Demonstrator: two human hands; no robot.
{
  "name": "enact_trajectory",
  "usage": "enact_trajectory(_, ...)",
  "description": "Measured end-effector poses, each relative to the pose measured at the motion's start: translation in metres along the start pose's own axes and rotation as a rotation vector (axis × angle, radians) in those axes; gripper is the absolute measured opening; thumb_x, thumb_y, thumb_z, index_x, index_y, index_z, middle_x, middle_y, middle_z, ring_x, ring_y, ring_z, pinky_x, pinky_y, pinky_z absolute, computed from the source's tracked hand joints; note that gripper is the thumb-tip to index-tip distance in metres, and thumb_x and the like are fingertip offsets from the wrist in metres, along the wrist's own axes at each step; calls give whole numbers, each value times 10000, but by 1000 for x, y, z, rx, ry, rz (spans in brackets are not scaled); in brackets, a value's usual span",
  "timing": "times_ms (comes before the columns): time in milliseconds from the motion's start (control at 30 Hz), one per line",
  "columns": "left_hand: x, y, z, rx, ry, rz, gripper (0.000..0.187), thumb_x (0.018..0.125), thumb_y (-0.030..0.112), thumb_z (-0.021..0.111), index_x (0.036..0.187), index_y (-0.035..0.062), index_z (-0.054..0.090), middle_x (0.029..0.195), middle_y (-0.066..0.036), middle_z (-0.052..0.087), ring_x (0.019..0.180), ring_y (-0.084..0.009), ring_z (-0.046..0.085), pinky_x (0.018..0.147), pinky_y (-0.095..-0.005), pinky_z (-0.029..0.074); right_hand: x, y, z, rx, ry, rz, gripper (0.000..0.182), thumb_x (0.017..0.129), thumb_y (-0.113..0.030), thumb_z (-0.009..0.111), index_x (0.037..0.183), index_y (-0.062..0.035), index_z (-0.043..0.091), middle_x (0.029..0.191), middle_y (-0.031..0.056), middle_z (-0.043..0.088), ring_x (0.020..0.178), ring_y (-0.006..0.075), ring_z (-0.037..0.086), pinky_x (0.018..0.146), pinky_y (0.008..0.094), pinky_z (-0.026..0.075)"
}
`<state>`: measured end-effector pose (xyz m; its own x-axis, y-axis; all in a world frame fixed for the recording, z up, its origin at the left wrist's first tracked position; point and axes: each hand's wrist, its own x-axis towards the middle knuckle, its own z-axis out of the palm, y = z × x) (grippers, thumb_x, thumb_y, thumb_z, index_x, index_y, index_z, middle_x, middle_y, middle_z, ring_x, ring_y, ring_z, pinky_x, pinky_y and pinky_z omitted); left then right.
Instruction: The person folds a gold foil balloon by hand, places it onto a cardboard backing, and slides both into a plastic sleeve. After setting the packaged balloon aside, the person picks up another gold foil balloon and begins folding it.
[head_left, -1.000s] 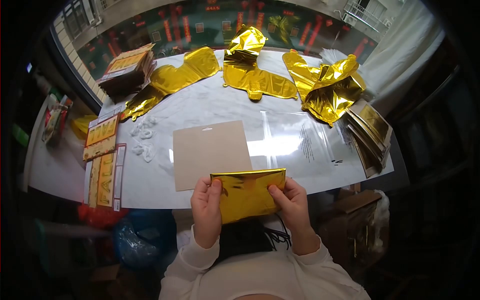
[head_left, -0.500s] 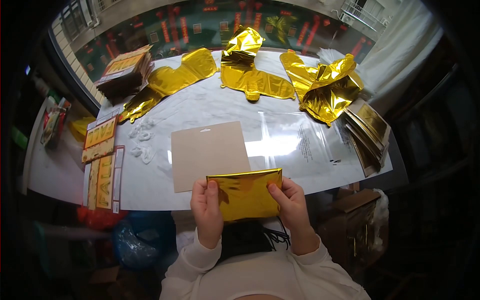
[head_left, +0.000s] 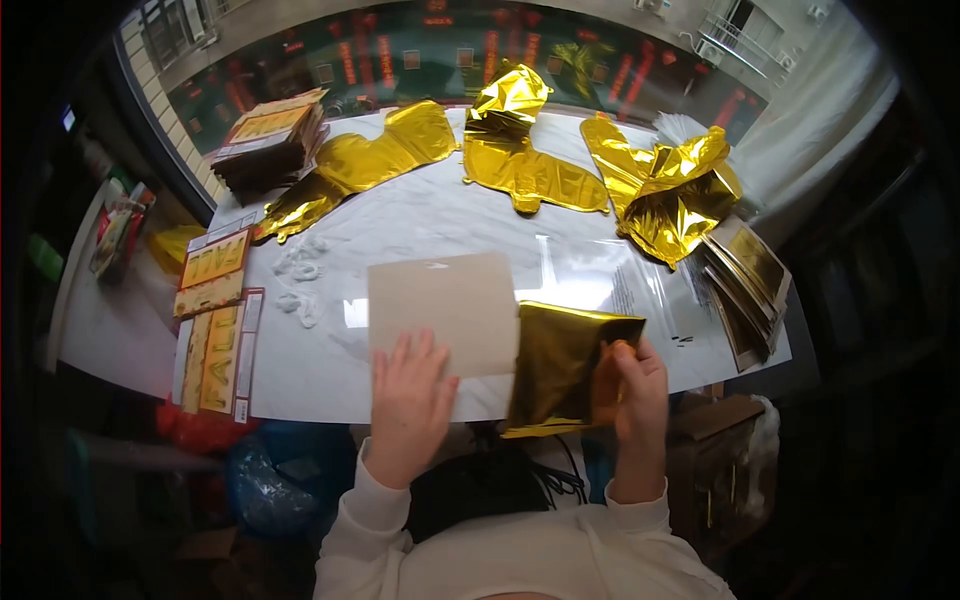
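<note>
My right hand point(head_left: 637, 388) grips a folded gold foil balloon point(head_left: 560, 362) by its right edge and holds it tilted over the table's near edge. My left hand point(head_left: 412, 392) lies flat with fingers spread on the lower part of a beige card point(head_left: 440, 300) that rests on the white table point(head_left: 400, 225). The foil's left edge meets the card's right edge. A clear plastic bag point(head_left: 600, 275) with printed text lies on the table behind the foil.
Several flat gold foil balloons point(head_left: 520, 160) lie across the far half, with a crumpled pile point(head_left: 675, 190) at right. Stacks of packaged cards sit at far left point(head_left: 270, 140) and right point(head_left: 750, 290). Printed packs point(head_left: 215, 330) and white straws point(head_left: 300, 275) lie at left.
My left hand let go of the folded foil and came down onto the beige card. My right hand swung the foil to the right and tilted it up.
</note>
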<state>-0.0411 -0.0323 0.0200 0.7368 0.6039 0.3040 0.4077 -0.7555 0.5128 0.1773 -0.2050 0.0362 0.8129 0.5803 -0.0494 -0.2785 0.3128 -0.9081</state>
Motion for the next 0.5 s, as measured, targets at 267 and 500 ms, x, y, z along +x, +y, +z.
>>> enact_trajectory(267,4,-15,-14,-104,176,-2,333,967,101,666,1272,-32,652,1407,-253,597,1319,-440,546,1122,-516,427,7,-9,-37,128,-29,0,215,1024,-89,631,1226,-19,653,1120,59,732,992,124,694,875,255,539)
enact_trajectory(500,31,-115,-69,146,295,-386,139,906,14,711,1036,-19,673,997,-171,668,941,-317,661,842,-393,531,3,-9,-63,107,1,-37,211,1040,-132,630,1230,-45,665,1142,30,731,1022,120,678,950,265,526)
